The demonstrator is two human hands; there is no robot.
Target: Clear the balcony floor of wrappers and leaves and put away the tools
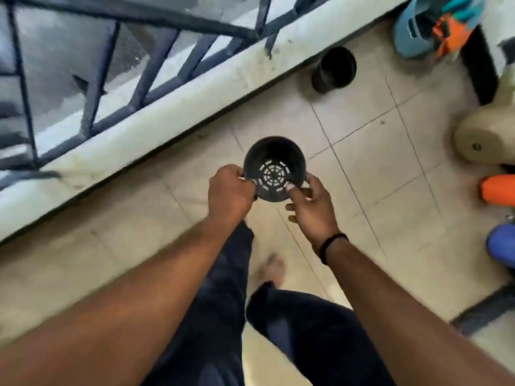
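Observation:
An empty black plastic plant pot (274,165) with a perforated bottom is held in front of me above the tiled balcony floor (370,168). My left hand (230,192) grips its left rim. My right hand (310,208) pinches the right rim, thumb inside the pot. A second black pot (334,69) stands on the floor beside the low white ledge (172,107). No wrappers show on the tiles around me; small dark specks lie near the ledge.
A dark metal railing (145,79) runs above the ledge at left. Along the right edge stand a beige pot (485,135), an orange object (498,190), a blue object (501,243) and a teal container with orange and teal items (434,26). My legs and bare foot (271,270) are below.

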